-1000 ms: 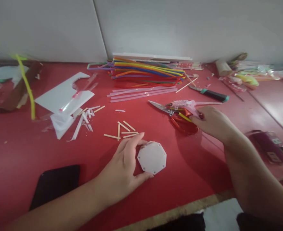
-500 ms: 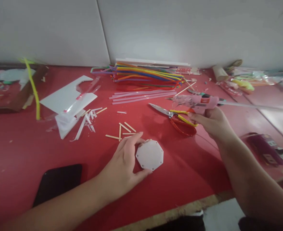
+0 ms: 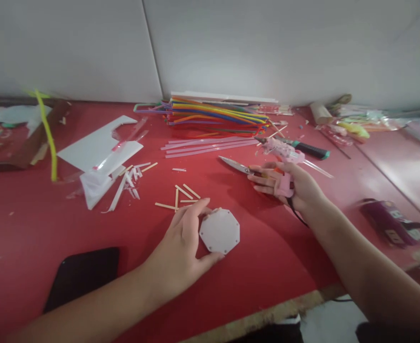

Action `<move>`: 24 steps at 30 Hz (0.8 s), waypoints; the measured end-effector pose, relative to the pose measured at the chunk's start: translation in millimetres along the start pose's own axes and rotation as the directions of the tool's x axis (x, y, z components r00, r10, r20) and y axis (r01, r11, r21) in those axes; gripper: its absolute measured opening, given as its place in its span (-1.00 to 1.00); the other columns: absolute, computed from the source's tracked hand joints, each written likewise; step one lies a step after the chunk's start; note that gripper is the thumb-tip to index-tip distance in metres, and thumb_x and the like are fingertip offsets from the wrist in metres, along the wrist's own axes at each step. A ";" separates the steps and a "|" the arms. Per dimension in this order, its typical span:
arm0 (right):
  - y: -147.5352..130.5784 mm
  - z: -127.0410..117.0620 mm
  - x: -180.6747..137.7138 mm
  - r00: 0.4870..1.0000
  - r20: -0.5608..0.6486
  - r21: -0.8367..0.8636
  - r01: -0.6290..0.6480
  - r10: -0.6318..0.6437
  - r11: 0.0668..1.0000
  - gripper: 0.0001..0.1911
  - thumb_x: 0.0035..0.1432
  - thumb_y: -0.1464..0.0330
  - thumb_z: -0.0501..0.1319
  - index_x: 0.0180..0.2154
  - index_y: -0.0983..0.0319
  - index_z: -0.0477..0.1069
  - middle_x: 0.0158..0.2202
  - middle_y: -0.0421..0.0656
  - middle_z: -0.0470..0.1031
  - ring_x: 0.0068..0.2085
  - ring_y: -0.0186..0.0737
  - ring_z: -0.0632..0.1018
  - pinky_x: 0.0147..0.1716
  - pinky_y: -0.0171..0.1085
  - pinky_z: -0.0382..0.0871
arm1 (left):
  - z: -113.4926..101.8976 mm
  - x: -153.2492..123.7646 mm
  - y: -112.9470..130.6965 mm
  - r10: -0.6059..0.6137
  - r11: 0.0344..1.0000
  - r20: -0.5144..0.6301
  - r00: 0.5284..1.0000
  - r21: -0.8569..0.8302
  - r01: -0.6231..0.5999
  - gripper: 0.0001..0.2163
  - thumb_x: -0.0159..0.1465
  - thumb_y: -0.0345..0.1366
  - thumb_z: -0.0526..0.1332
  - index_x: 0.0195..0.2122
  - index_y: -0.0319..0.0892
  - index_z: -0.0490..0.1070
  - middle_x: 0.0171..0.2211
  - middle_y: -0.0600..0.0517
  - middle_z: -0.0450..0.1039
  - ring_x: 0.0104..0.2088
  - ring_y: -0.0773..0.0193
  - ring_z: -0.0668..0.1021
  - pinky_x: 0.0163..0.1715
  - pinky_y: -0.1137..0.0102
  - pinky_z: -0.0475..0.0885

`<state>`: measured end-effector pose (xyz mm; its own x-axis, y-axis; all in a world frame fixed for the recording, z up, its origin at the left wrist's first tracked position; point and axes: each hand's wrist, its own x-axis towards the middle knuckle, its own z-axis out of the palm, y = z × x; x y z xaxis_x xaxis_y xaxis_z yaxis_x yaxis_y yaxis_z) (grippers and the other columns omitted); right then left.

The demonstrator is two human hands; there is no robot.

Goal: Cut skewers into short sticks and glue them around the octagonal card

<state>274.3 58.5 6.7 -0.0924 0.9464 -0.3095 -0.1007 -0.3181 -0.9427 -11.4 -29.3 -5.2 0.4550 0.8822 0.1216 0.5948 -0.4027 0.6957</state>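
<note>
My left hand (image 3: 183, 238) grips a white octagonal piece (image 3: 220, 232) by its left side, thumb at the lower edge and fingers at the upper edge. Small holes run around the rim of its flat upper face. In my right hand (image 3: 299, 186) is a pink glue gun (image 3: 285, 152), its nozzle pointing left and its cord hanging from the handle. The fingers of that hand are stretched out beneath the gun, over the handles of the scissors (image 3: 235, 165). Just beyond my left fingers lie several short wooden sticks (image 3: 185, 192).
Pale glue sticks (image 3: 210, 146) and a bundle of coloured pipe cleaners (image 3: 217, 114) lie at the back. A utility knife (image 3: 312, 150) is behind the glue gun. White board (image 3: 99, 143) and scraps lie left, above a black phone (image 3: 83, 276). A purple object (image 3: 392, 223) sits right.
The glue gun has turned and tilted in my right hand, so its handle and cord now show. My right fingers have straightened and moved left over the scissors' handles. My left hand stays on the octagonal piece.
</note>
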 end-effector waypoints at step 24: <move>-2.4 -2.9 -22.6 0.822 0.441 -0.551 0.565 -0.361 0.614 -0.80 0.04 0.44 0.21 -0.24 0.13 0.50 -0.32 -0.17 0.57 -0.33 -0.20 0.56 -0.36 -0.27 0.48 | 4.0 -1.5 -4.9 -0.069 0.997 -0.050 0.996 -0.023 0.068 -0.20 0.12 -0.25 0.40 0.25 -0.05 -0.11 0.10 -0.18 0.29 0.09 -0.06 0.43 0.03 -0.01 0.43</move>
<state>279.5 38.1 15.6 -0.4762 0.8680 0.1406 0.4317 0.3700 -0.8226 -12.3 -29.6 -11.6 0.3795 0.9188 0.1084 0.6087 -0.3362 0.7187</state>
